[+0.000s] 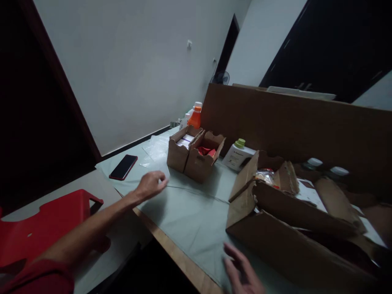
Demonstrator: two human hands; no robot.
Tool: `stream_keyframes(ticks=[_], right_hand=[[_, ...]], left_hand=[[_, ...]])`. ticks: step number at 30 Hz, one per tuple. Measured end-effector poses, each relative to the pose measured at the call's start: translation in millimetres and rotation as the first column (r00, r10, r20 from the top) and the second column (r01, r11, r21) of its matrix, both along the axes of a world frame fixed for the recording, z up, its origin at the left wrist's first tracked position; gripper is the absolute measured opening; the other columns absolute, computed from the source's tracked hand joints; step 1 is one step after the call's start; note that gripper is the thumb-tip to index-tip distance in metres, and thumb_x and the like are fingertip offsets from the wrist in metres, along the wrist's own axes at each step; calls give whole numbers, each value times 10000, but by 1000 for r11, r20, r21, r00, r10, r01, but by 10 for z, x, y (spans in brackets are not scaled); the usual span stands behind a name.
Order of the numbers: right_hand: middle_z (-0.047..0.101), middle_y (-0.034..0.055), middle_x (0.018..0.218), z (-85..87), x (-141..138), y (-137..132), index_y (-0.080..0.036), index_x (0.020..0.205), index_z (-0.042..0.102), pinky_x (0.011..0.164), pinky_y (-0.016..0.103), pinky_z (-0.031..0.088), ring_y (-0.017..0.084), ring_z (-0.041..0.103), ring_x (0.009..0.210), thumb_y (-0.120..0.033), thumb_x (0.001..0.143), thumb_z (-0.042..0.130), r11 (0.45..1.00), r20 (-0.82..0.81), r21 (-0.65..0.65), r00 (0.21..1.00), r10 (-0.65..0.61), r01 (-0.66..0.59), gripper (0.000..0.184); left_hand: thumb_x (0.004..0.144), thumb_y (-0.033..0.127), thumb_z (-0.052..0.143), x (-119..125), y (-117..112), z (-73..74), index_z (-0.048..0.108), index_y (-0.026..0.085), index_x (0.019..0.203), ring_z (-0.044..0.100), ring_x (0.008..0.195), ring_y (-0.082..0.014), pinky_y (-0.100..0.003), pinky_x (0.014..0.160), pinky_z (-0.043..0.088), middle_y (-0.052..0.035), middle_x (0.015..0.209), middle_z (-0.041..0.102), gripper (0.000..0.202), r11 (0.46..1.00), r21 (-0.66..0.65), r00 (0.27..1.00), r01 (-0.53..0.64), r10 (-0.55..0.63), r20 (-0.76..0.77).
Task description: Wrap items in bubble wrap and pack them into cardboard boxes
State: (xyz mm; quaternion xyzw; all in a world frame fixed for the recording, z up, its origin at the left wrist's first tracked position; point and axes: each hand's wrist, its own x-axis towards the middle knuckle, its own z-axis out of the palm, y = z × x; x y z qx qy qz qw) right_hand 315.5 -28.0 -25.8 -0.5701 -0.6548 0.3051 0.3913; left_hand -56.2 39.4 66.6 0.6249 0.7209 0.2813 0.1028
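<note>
My left hand (150, 185) hovers over the near left part of the cloth-covered table (196, 212), its fingers loosely bent with a gap between thumb and forefinger. Nothing shows in it. Just beyond it stand two small cardboard boxes side by side: the left box (177, 157) has white packs inside, the right box (197, 166) red packets. At the bottom edge, my right hand (241, 271) is partly cut off, fingers apart and without an object. A long cardboard box (275, 234) lies close to it on the right. A phone (123, 167) rests left of my left hand.
A white bottle with a green cap (238, 155) leans behind the boxes, near an orange bottle (195, 117). More open cardboard boxes (243, 175) hold packets and white items at the right. A tall cardboard panel (290, 122) borders the back. A red plastic stool (58, 220) stands at the left.
</note>
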Motion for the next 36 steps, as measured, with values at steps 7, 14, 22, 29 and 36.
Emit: stream_keyframes(ticks=[7, 14, 22, 29, 36], right_hand=[[679, 158, 1286, 151, -744, 12, -176, 1528, 356, 885, 405, 577, 275, 698, 1076, -367, 814, 658, 968, -211, -132, 960, 183, -214, 799], [697, 150, 1214, 89, 73, -13, -141, 1310, 581, 975, 434, 494, 280, 661, 1069, -463, 875, 551, 978, -30, -28, 977, -209, 209, 542], [702, 170, 1160, 21, 737, -295, -126, 1296, 585, 895, 437, 497, 297, 660, 993, -508, 836, 553, 898, 230, 49, 870, -436, 437, 598], [685, 160, 1188, 204, 1371, -220, -142, 1298, 576, 888, 400, 503, 278, 646, 1044, -558, 811, 615, 806, 108, 120, 800, -591, 579, 642], [726, 117, 1003, 273, 1483, 274, -155, 1171, 578, 663, 356, 528, 247, 670, 758, -582, 697, 680, 908, -37, -86, 910, -413, 409, 646]], left_hand=[[889, 281, 537, 1470, -541, -428, 713, 173, 728, 617, 616, -130, -218, 565, 429, 8, 660, 697, 262, 945, -41, 906, 326, -299, 298], [884, 229, 583, 1581, -838, -642, 706, 206, 934, 627, 1052, -241, -390, 937, 499, -100, 1094, 707, 135, 856, 308, 842, 415, -489, 228], [807, 169, 617, 1515, -737, -865, 586, 214, 1291, 573, 1101, -291, -488, 974, 486, -113, 1197, 643, 487, 863, 4, 862, 505, -504, -61], [818, 253, 622, 1636, -408, -826, 516, 223, 1387, 557, 1229, -304, -497, 1036, 478, -138, 1341, 588, 579, 843, 149, 843, 517, -531, 84], [787, 288, 655, 2149, 162, -839, 258, 170, 1555, 450, 1397, -336, -529, 1118, 418, -200, 1562, 398, 873, 819, 152, 719, 554, -562, 407]])
